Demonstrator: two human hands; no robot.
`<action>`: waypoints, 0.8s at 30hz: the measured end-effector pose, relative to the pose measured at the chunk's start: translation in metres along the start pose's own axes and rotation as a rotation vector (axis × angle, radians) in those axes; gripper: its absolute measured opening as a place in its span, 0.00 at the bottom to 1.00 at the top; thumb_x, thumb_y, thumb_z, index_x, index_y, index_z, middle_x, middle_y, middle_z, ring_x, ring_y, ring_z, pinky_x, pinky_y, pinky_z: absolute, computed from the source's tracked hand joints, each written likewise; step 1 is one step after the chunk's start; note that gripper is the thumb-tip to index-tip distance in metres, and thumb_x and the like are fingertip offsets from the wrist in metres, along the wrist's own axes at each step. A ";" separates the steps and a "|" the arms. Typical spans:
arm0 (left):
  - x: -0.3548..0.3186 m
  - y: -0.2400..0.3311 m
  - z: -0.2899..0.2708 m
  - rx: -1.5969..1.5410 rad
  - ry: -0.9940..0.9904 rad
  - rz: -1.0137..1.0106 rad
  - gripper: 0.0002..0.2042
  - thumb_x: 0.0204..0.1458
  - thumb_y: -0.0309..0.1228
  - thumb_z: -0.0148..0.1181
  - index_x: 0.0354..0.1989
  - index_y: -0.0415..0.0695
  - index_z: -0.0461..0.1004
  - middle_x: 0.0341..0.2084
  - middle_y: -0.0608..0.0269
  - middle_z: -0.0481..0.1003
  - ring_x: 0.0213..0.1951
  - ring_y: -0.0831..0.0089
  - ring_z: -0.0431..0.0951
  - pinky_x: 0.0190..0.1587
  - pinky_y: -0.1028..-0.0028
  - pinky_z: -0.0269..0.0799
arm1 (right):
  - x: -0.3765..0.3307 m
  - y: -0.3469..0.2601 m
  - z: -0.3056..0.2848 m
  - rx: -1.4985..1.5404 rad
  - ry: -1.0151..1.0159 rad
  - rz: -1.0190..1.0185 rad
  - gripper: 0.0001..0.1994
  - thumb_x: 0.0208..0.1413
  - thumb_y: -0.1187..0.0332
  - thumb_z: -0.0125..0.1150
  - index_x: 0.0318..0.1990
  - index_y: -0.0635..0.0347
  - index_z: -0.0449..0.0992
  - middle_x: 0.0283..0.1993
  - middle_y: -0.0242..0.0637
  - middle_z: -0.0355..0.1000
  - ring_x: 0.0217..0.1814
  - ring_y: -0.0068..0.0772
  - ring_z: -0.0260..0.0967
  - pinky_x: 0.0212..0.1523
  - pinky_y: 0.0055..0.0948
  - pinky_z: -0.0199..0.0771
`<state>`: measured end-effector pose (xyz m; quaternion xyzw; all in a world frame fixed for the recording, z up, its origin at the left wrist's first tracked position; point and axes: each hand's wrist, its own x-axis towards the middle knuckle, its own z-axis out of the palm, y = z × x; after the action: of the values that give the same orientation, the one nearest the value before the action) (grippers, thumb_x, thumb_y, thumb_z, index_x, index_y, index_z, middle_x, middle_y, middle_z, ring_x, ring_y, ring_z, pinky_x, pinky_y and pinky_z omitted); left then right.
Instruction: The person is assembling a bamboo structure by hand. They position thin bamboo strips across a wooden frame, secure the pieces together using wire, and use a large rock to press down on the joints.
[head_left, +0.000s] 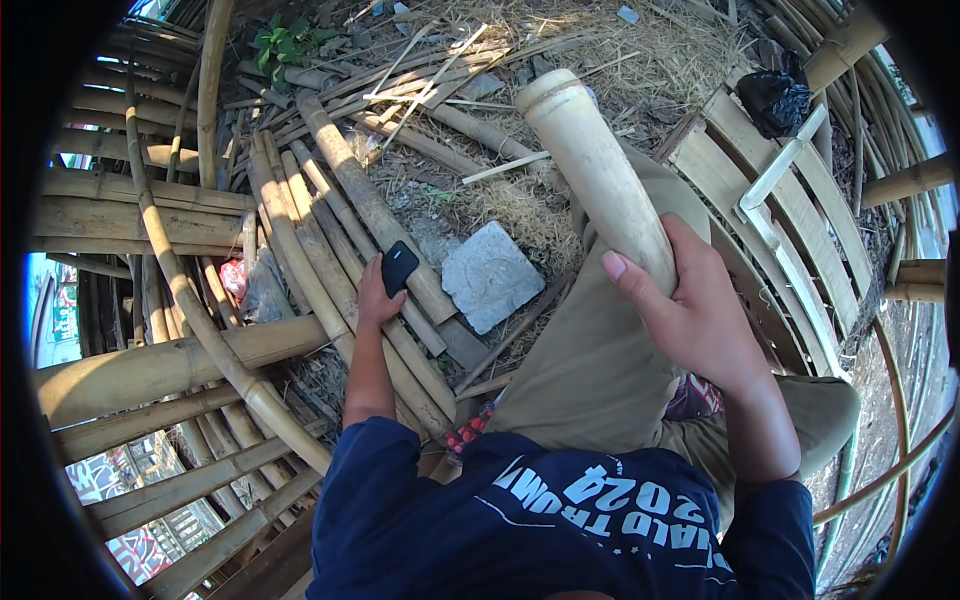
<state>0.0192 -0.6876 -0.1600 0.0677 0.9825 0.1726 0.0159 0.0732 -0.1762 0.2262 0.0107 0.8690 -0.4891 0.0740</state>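
Note:
My right hand (692,310) is wrapped around the lower end of a thick, pale bamboo piece (598,170). The bamboo tilts up and to the left over my bent leg, with a ringed joint near its far end. Off to the left, my left hand (377,298) has its thumb and fingers about a black phone (401,267). That phone is over the bamboo poles lying on the ground; whether it touches them I cannot tell. A rough grey stone block (491,277) sits on the ground between the phone and my leg.
Bamboo poles (350,185) lie beside the block, and a bamboo rail structure (170,375) stands at left. A slatted wooden piece (755,215) and a black plastic bag (775,100) are at right. Straw and split strips (430,85) cover the far ground.

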 end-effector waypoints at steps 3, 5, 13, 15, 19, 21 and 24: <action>-0.001 0.031 0.009 0.048 0.087 -0.008 0.56 0.40 0.41 0.77 0.77 0.41 0.49 0.74 0.44 0.56 0.74 0.44 0.55 0.75 0.53 0.52 | -0.002 0.001 -0.003 0.000 -0.004 0.015 0.26 0.63 0.54 0.66 0.50 0.75 0.74 0.34 0.60 0.76 0.38 0.54 0.79 0.42 0.44 0.75; 0.006 0.077 0.028 -0.020 0.034 0.056 0.64 0.36 0.50 0.79 0.79 0.39 0.42 0.77 0.44 0.48 0.78 0.44 0.44 0.78 0.50 0.41 | -0.003 0.000 -0.005 0.006 -0.011 0.023 0.26 0.63 0.54 0.66 0.50 0.75 0.74 0.35 0.60 0.76 0.38 0.54 0.79 0.42 0.44 0.75; 0.017 0.222 0.071 0.272 -0.603 -0.067 0.82 0.22 0.60 0.84 0.81 0.46 0.26 0.79 0.36 0.25 0.79 0.38 0.23 0.73 0.30 0.27 | -0.011 0.003 -0.016 0.026 -0.001 0.016 0.25 0.63 0.54 0.66 0.49 0.75 0.74 0.34 0.59 0.76 0.37 0.52 0.78 0.40 0.43 0.75; 0.015 0.224 0.079 0.281 -0.574 -0.088 0.82 0.22 0.59 0.84 0.81 0.47 0.25 0.79 0.35 0.25 0.79 0.36 0.23 0.72 0.29 0.27 | -0.015 0.009 -0.021 0.023 0.006 0.010 0.25 0.63 0.54 0.66 0.48 0.75 0.74 0.34 0.58 0.76 0.36 0.51 0.78 0.40 0.43 0.75; 0.019 0.228 0.078 0.298 -0.536 -0.100 0.82 0.20 0.57 0.85 0.81 0.49 0.26 0.79 0.36 0.25 0.79 0.35 0.23 0.71 0.26 0.29 | -0.019 0.022 -0.032 0.009 0.101 -0.004 0.26 0.63 0.53 0.66 0.48 0.75 0.73 0.31 0.55 0.75 0.33 0.47 0.76 0.38 0.42 0.74; 0.027 0.228 0.073 0.300 -0.525 -0.067 0.82 0.20 0.54 0.86 0.81 0.50 0.26 0.80 0.39 0.27 0.79 0.36 0.26 0.71 0.26 0.30 | -0.020 0.026 -0.036 0.005 0.127 0.019 0.26 0.63 0.53 0.66 0.48 0.75 0.73 0.30 0.54 0.74 0.32 0.45 0.76 0.37 0.41 0.74; 0.047 0.214 0.059 0.280 -0.518 0.009 0.81 0.18 0.50 0.86 0.81 0.52 0.28 0.81 0.46 0.32 0.80 0.39 0.32 0.71 0.26 0.31 | -0.022 0.027 -0.041 0.025 0.135 0.044 0.26 0.63 0.52 0.66 0.48 0.74 0.74 0.30 0.52 0.74 0.31 0.42 0.75 0.36 0.40 0.73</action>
<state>0.0034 -0.4621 -0.1427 0.1155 0.9598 0.0127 0.2557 0.0922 -0.1257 0.2269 0.0634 0.8654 -0.4963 0.0258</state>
